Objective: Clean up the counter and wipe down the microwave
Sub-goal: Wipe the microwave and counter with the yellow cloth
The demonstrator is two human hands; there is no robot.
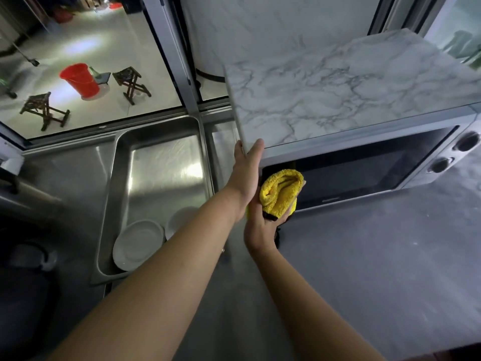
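Sink [122,162]: two white plates [138,244] at near end | left hand [247,168]: grips marble board [351,92] corner atop microwave [364,168] | right hand [263,225]: grasps yellow cloth [281,194] against microwave door's left edge

Left hand [247,165] raised, gripping — right hand [260,227] curled, clutching.

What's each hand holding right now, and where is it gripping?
The left hand grips the near-left corner of the marble board atop the microwave. The right hand holds the bunched yellow cloth from below.
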